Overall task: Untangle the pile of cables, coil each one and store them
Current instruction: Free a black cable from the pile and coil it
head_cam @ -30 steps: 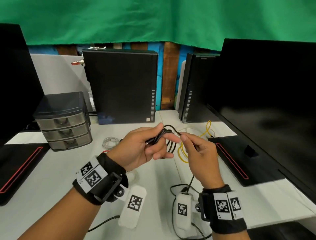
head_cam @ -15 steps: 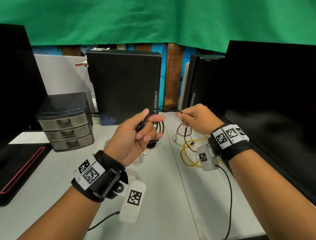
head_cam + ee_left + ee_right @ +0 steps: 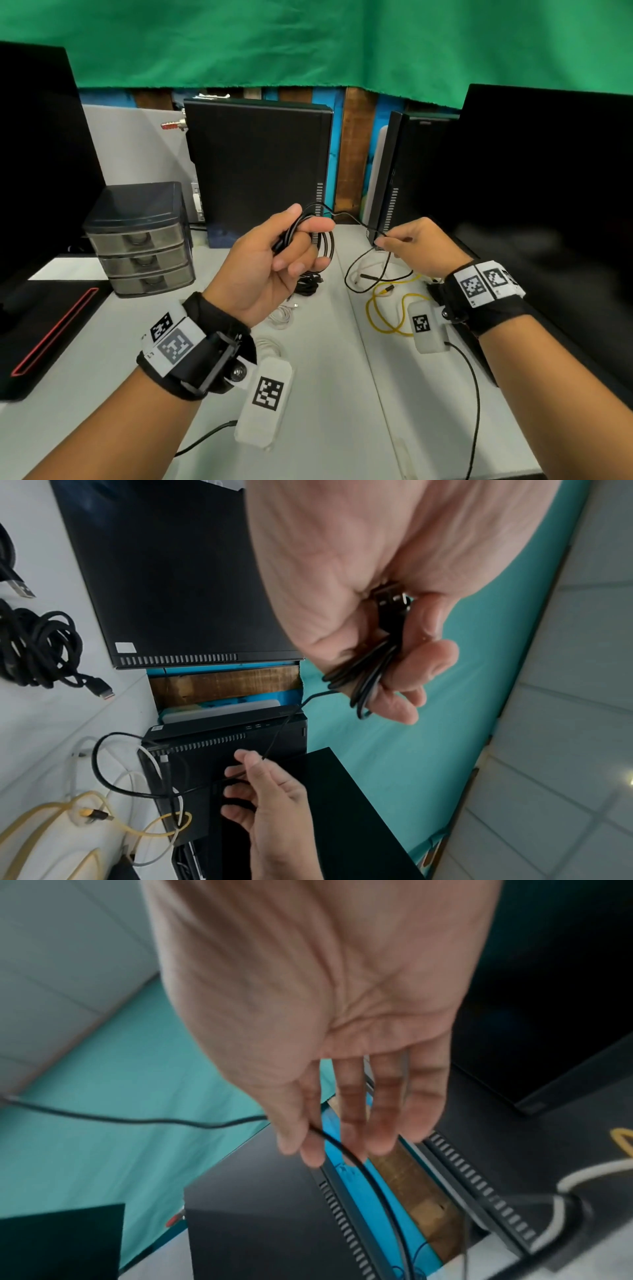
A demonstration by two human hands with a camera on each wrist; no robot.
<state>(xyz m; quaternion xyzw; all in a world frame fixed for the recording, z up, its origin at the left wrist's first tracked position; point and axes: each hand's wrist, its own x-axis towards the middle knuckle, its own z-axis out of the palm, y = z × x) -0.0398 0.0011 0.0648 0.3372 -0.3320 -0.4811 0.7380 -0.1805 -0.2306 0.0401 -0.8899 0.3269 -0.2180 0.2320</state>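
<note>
active cable: thin black cable (image 3: 323, 240), part coiled; several loops hang from the left hand, in front of the black computer tower (image 3: 257, 168).
left hand (image 3: 274, 267): fingers and thumb curled round the gathered loops; in the left wrist view a plug end sits inside the grip.
right hand (image 3: 416, 245): thumb and forefinger pinch the free run of the same cable, right of the tower's base; the other fingers hang relaxed.
free tail: from the pinch it drops to the desk (image 3: 325, 394) in a loose loop right of the tower, crossing a white cable (image 3: 364, 265) and lying near the yellow cable (image 3: 380, 308).
done, as judged: a braided black cable (image 3: 308, 286) lies bundled on the desk in front of the tower; a white coil (image 3: 282, 313) lies nearer the person. whether either counts as finished cannot be told.
left, as judged: wind in the remaining tail, then coil the yellow and white cables, then store all; the drawer unit (image 3: 140, 240) left of the tower looks the likely store, drawers closed.
change from half a second earlier: the right hand sits slightly lower and further right of the tower; the span between the hands is longer and straighter; the left hand's grip matches.
</note>
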